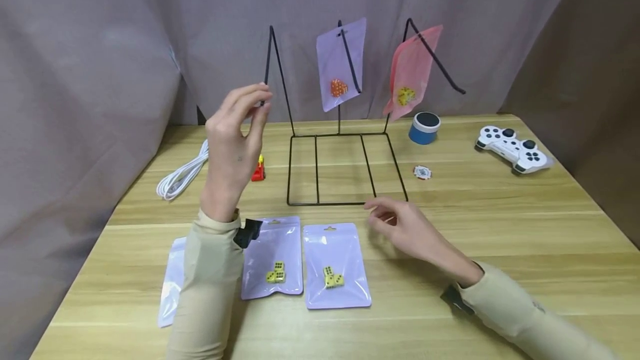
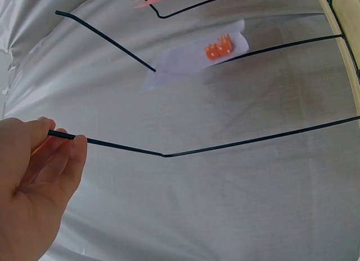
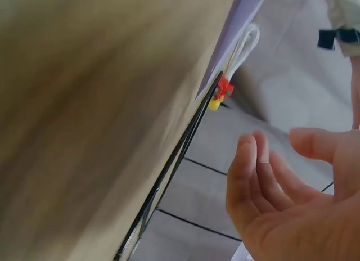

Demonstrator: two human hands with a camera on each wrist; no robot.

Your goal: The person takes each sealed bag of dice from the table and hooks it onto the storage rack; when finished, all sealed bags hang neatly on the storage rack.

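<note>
- The wooden table (image 1: 525, 238) carries a black wire rack (image 1: 345, 168), whose square base stands at mid-table just beyond my hands.
- Three hooked arms rise from the rack; the left hook (image 1: 272, 65) is bare, while the middle one carries a purple pouch (image 1: 341, 63) with an orange die and the right one a pink pouch (image 1: 411, 71) with a yellow die.
- My left hand (image 1: 235, 138) is raised at the left hook's free end, thumb and fingers pinching the tip of the wire (the left wrist view shows it gripped between thumb and forefinger (image 2: 76, 151)).
- My right hand (image 1: 407, 232) hovers low over the table just by the base's near right corner, fingers loosely spread and holding nothing.
- Two purple pouches of yellow dice, one (image 1: 274, 257) beside the other (image 1: 335, 265), lie flat on the table between my forearms.
- A white game controller (image 1: 512, 149) lies well apart, at the far right.
</note>
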